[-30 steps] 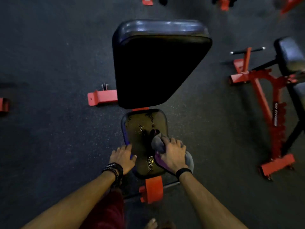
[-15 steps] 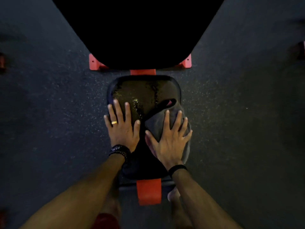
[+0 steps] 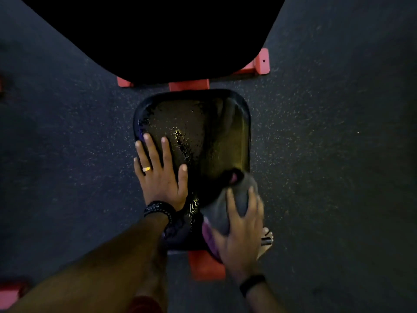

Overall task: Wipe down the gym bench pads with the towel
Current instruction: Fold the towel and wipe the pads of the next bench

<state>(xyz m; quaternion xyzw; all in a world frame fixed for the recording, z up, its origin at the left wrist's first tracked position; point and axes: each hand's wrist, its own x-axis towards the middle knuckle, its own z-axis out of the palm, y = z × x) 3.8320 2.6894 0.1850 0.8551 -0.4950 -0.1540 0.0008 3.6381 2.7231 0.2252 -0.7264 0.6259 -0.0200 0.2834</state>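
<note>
The black seat pad (image 3: 225, 136) lies below me, wet with shiny droplets on its left half and smoother on its right. My left hand (image 3: 159, 172) rests flat on the pad's near left part, fingers straight and spread. My right hand (image 3: 241, 231) presses the grey towel (image 3: 237, 199), which has a purple patch, against the pad's near right corner; the fingers are spread over the cloth. The large black back pad (image 3: 158, 35) fills the top of the view.
Red steel frame parts show between the pads (image 3: 189, 84), at a foot (image 3: 261, 62) and under the seat's near end (image 3: 205, 265). Dark speckled rubber floor (image 3: 327, 154) surrounds the bench. My bare foot (image 3: 266, 240) stands right of the seat.
My right hand has dragged the towel back toward me, to the pad's near right corner, leaving a wiped strip. The left hand stays flat on the left side. The head has leaned closer.
</note>
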